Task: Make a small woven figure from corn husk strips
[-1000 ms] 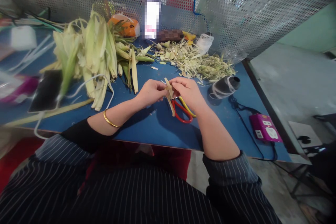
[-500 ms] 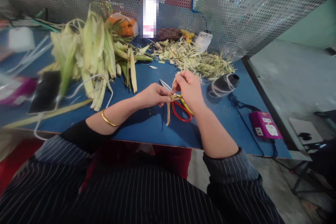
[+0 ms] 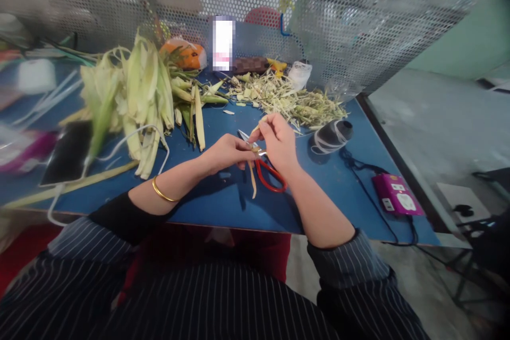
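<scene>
Between the fingers of my left hand (image 3: 230, 153) a narrow strip of pale husk (image 3: 253, 179) is pinched, its loose end hanging toward the table. My right hand (image 3: 277, 141) is close beside it, thumb and fingers closed on another part of pale husk strip (image 3: 261, 122) that sticks up past the fingertips. Whether both parts belong to one strip I cannot tell. Scissors with red handles (image 3: 274, 187) lie on the table under the hands, blades pointing away to the left and partly covered by my fingers.
A heap of green corn husks (image 3: 145, 85) lies at the left, near a phone (image 3: 69, 149) with a white cable. Husk scraps (image 3: 287, 95) are piled at the back. A dark thread cone (image 3: 332, 137) and purple power box (image 3: 398, 194) stand right. Perforated mesh (image 3: 255, 0) borders the back.
The view has tilted, so the table sits slightly lower in the picture. Both hands stay close together on the husk strip; the right hand has shifted a little over the scissors.
</scene>
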Motion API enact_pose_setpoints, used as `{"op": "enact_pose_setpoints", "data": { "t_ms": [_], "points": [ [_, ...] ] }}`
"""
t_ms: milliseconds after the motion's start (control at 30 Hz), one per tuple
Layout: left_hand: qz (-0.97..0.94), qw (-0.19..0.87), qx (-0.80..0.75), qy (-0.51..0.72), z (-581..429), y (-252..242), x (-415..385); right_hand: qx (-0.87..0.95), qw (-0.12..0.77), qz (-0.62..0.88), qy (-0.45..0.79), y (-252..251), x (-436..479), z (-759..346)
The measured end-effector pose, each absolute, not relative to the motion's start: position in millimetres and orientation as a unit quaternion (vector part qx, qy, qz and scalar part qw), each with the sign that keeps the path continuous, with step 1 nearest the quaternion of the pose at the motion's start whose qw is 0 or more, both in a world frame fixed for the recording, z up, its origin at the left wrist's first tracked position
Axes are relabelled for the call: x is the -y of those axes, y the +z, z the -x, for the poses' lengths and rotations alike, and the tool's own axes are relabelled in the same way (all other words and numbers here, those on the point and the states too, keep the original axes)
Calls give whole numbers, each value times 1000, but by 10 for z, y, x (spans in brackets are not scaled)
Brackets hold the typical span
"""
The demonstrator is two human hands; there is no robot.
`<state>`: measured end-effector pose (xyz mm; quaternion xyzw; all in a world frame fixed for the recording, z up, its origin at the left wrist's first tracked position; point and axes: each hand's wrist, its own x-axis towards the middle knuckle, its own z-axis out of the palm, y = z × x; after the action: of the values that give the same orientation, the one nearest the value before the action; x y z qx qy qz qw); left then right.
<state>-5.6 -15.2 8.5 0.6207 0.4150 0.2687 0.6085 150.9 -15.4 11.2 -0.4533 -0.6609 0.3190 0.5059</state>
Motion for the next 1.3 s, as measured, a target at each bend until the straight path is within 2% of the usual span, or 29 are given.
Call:
{"op": "enact_pose_setpoints", "data": {
  "t_ms": [133,233,267,333,433,500,667,800,933,1033,1100,1200,1300],
  "points": [
    [-570,627,-431,310,42,76,141,729,490,438,191,162,169,-1540],
    [-519,633,-437,372,60,99,120,662,554,499,72,165,116,-1596],
    [-503,634,-440,389,67,104,114,614,584,524,84,154,87,-1610],
    [-486,628,-447,411,75,99,104,535,604,550,217,118,34,-1617],
    [-504,614,-448,411,64,58,102,484,532,519,461,54,5,-1575],
    [-519,613,-445,395,44,30,107,475,507,495,522,18,19,-1531],
    [-532,619,-449,364,21,43,111,456,559,480,500,-42,42,-1470],
    [-460,654,-425,424,90,112,43,435,576,459,517,-38,31,-1455],
    [-342,672,-398,523,172,201,-31,532,519,484,462,6,119,-1377],
    [-304,677,-396,541,167,240,-11,629,439,459,448,7,227,-1276],
    [-297,684,-400,533,132,234,26,654,416,464,428,-23,267,-1224],
    [-315,691,-395,517,69,185,72,638,428,511,385,-102,254,-1199],
    [-332,688,-390,514,22,135,90,613,463,502,397,-182,208,-1212]
  ]
}}
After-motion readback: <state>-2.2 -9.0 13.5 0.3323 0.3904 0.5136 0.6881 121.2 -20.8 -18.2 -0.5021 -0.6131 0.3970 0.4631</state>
